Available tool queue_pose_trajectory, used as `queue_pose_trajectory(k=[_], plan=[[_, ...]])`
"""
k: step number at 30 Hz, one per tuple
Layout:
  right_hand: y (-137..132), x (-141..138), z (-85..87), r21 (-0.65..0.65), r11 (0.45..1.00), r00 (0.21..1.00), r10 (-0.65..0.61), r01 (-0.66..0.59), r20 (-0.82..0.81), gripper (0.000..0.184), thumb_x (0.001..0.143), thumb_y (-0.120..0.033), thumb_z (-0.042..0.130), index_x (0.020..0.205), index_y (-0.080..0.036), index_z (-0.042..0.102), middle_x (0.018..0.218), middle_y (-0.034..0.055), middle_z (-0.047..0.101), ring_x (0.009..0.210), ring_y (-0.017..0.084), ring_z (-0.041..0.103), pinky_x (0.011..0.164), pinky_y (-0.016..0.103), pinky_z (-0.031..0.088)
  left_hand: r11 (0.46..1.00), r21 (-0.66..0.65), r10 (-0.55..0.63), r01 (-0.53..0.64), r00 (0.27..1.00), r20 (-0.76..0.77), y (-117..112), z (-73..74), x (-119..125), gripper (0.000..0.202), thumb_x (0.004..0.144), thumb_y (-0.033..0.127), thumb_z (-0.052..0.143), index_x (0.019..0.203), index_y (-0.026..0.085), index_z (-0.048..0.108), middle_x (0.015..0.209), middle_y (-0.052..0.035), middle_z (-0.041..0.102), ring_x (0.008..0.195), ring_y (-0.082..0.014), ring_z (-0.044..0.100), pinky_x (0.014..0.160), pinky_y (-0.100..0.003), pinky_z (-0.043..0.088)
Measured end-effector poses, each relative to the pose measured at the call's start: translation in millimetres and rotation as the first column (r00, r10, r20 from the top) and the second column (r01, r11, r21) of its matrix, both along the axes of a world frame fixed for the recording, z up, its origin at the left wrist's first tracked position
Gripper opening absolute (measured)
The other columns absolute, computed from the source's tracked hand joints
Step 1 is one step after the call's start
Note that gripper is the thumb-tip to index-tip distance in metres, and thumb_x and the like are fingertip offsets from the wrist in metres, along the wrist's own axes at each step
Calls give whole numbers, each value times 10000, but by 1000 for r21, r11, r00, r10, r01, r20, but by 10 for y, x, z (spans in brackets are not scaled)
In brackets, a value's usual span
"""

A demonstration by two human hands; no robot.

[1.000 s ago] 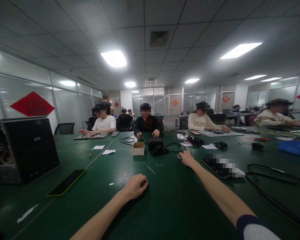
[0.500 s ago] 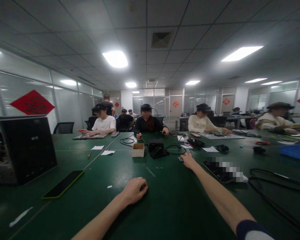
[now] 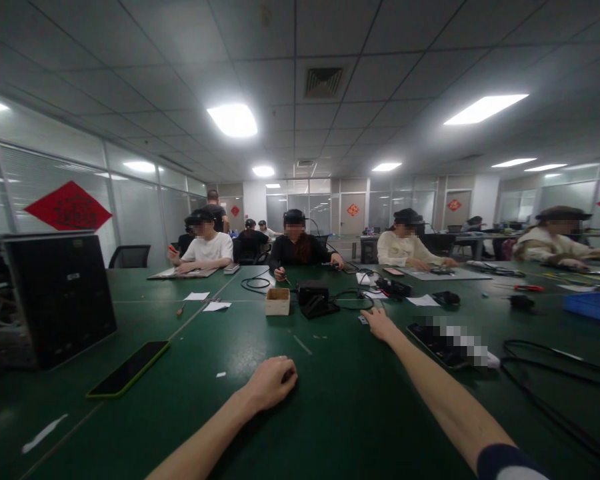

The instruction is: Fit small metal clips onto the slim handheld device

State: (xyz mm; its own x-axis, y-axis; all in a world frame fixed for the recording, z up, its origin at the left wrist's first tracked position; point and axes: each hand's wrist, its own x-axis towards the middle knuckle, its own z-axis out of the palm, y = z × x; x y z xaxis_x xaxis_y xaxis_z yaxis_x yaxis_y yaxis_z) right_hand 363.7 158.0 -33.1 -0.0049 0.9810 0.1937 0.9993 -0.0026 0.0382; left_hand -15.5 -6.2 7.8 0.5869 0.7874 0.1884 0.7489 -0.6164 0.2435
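My left hand [image 3: 274, 381] rests on the green table [image 3: 330, 413], its fingers curled in loosely and nothing visible in them. A small white scrap [image 3: 221, 375] lies to its left. Farther out, my right hand [image 3: 380, 325] is stretched forward, with its fingertips at a small flat grey piece [image 3: 363, 320] on the tabletop. Fingers partly cover that piece, so its kind does not show. Beyond it, a black box-like device [image 3: 313, 295] with a cable stands beside a small open cardboard box [image 3: 277, 302].
To the left are a black computer case [image 3: 60, 300] and a phone with a green edge [image 3: 129, 369]. On the right lie a partly blurred power strip [image 3: 443, 347], black cables [image 3: 540, 393] and a blue tray [image 3: 593, 305]. Several people sit across the table.
Both my hands have stayed in place. Part of a hand has appeared at the left edge by the computer case. Across the table, the person in white has raised an orange object.
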Motion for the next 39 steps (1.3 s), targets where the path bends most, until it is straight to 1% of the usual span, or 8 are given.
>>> queue_pose_trajectory(k=[3, 9, 15, 20, 27, 30, 34, 39], plan=[[-8, 8, 8, 12, 1000, 1000, -1, 1, 3, 615, 760, -67, 531, 1332, -223, 367, 1244, 136, 433, 1141, 289, 380, 860, 352, 390, 1000, -2, 2, -2, 1000, 7, 17, -17, -2, 182, 870, 288, 444, 866, 185, 595, 863, -34, 608, 764, -150, 544, 679, -255, 406], [-31, 4, 16, -10, 1000, 1000, 15, -15, 16, 432, 813, -64, 461, 1210, -228, 498, 1207, 133, 437, 1142, 287, 374, 844, 351, 395, 1000, 20, -12, 12, 1000, 3, 27, -27, 4, 169, 865, 277, 450, 853, 188, 593, 851, -31, 610, 758, -149, 543, 674, -249, 402], [-43, -18, 2, 51, 999, 1000, 9, -10, 26, 579, 767, -7, 463, 1306, -205, 387, 1217, 143, 420, 1121, 275, 379, 853, 343, 393, 1000, 8, -7, 7, 1000, -10, 4, -1, 15, 171, 860, 271, 448, 869, 186, 597, 852, -35, 612, 760, -150, 543, 674, -250, 403], [-67, -23, 21, 30, 1000, 1000, 6, -7, 19, 480, 787, -17, 438, 1215, -231, 476, 1202, 127, 416, 1114, 274, 385, 811, 325, 408, 1000, -8, -1, 1, 1000, 3, -28, 41, 17, 173, 864, 279, 448, 869, 190, 597, 850, -32, 609, 755, -152, 542, 666, -250, 402], [-80, -52, 57, 31, 999, 998, -7, 9, -69, 419, 787, -63, 496, 1179, -211, 493, 1207, 128, 397, 1121, 260, 393, 839, 321, 380, 1000, -18, -2, 2, 1000, 1, -11, 22, 5, 176, 866, 290, 448, 877, 189, 592, 863, -31, 606, 765, -152, 542, 683, -255, 407], [-43, -72, 81, 40, 998, 987, -50, 57, -151, 403, 818, -118, 489, 1210, -209, 463, 1226, 133, 390, 1124, 260, 407, 851, 327, 364, 1000, -18, 1, -1, 1000, 4, -2, 8, -3, 167, 864, 290, 453, 880, 192, 587, 868, -29, 602, 767, -151, 541, 675, -250, 405], [8, -20, 130, 4, 978, 957, -202, 208, -210, 481, 822, -271, 528, 1271, -149, 406, 1266, 189, 374, 1155, 320, 406, 876, 380, 343, 1000, -18, -7, 7, 1000, 21, 5, -5, -12, 158, 862, 286, 455, 870, 196, 585, 862, -22, 599, 760, -148, 540, 665, -245, 400], [7, 118, 132, -154, 920, 878, -389, 359, -278, 637, 801, -549, 479, 1246, -95, 440, 1302, 230, 383, 1215, 381, 359, 912, 437, 318, 1000, -7, -8, 8, 1000, 5, 27, -23, -12, 146, 856, 275, 458, 867, 193, 578, 851, -20, 599, 760, -148, 538, 671, -243, 394]])
